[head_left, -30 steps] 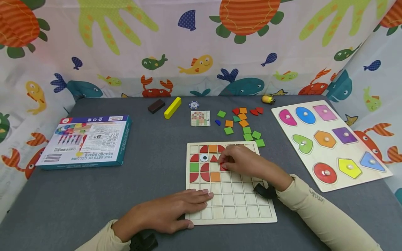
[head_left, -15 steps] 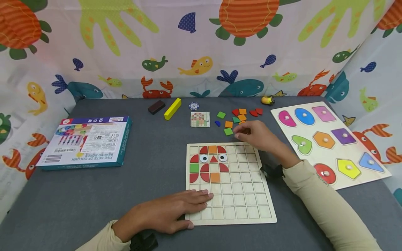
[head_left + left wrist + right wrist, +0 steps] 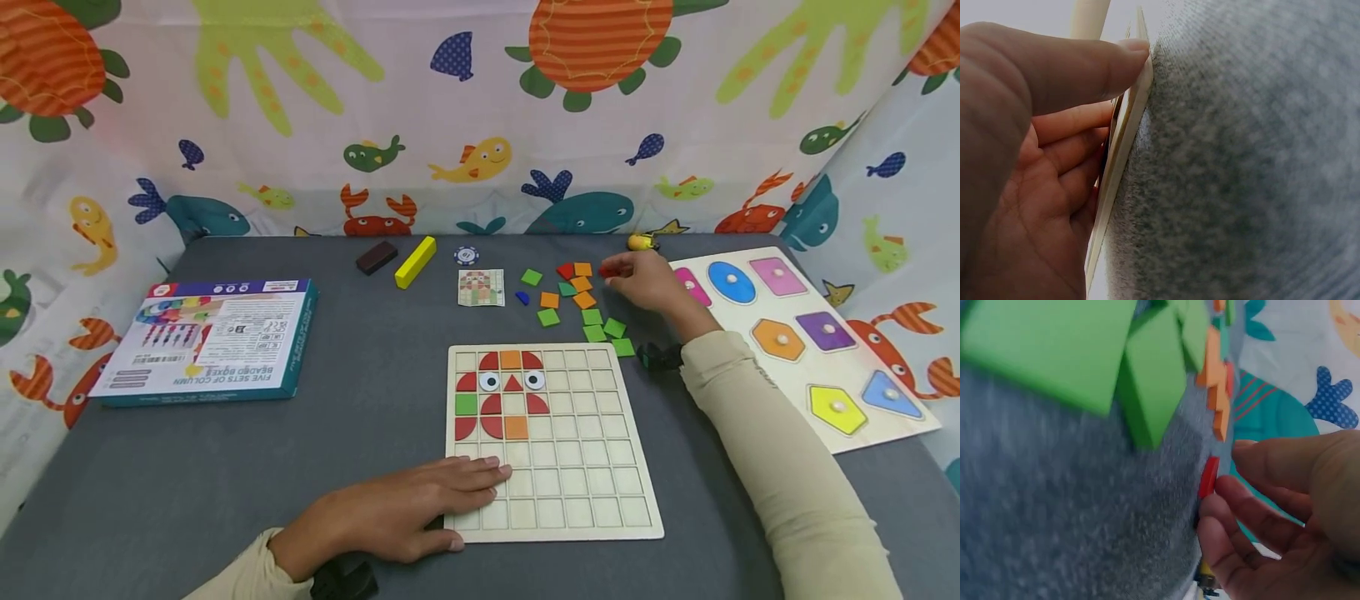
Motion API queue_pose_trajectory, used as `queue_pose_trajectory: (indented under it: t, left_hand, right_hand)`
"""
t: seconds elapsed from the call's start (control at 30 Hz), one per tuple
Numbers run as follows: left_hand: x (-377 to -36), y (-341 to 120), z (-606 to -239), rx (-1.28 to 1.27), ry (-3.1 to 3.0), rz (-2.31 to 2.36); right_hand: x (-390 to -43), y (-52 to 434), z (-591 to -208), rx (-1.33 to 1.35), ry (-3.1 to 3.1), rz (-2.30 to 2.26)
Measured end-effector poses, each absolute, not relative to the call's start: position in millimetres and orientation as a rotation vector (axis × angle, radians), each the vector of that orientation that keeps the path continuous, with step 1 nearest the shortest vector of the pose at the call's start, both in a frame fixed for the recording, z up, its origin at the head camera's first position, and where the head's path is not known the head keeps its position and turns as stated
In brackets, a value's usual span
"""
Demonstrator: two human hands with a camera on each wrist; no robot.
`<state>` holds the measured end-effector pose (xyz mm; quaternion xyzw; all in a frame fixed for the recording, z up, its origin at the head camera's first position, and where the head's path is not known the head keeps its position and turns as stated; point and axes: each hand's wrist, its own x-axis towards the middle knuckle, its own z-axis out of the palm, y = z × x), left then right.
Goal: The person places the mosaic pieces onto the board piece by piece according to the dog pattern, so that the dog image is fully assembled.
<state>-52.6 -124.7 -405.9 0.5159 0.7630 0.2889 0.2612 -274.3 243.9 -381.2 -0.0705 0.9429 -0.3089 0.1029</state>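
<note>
My left hand (image 3: 408, 504) lies flat over the lower left corner of a wooden grid board (image 3: 592, 483), its thumb along the front edge. The left wrist view shows that thumb (image 3: 1091, 69) against the board's rim (image 3: 1125, 134). On the board, red curved pieces, a red triangle (image 3: 513, 382), orange squares (image 3: 516, 427), a green square (image 3: 466, 405) and two eye discs (image 3: 489, 381) form a pattern. My right hand (image 3: 648, 287) reaches to the back of the table. In the right wrist view its fingertips touch a small red piece (image 3: 1209, 478), with the thumb apart from it.
Loose green squares (image 3: 592, 317), orange squares (image 3: 582, 284) and a blue piece (image 3: 522, 297) lie beyond the board, near a picture card (image 3: 481, 287). A knobbed shape puzzle (image 3: 787, 379) lies right, a box (image 3: 202, 342) left. Yellow (image 3: 416, 262) and dark (image 3: 377, 257) blocks lie behind.
My right hand has left a red curved piece on the board, passed over the green squares, and moved back and right to the loose red pieces. The left hand stays put.
</note>
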Motion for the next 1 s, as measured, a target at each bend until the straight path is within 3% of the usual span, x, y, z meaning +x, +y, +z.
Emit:
queue_pose_trajectory:
  t: [0.23, 0.67, 1.0]
  left_hand:
    - [-52.6, -123.5, -405.0, 1.393, 2.067, 0.776]
    - [-52.5, -123.1, -406.1, 1.387, 2.065, 0.776]
    - [-53.4, -122.5, -405.9, 1.379, 2.052, 0.792]
  right_hand:
    - [-279.5, 240.7, -384.8, -0.299, 2.832, -0.689]
    - [-265.3, 249.1, -376.0, -0.146, 2.776, -0.745]
    - [-243.2, 248.5, -365.0, -0.342, 2.796, -0.657]
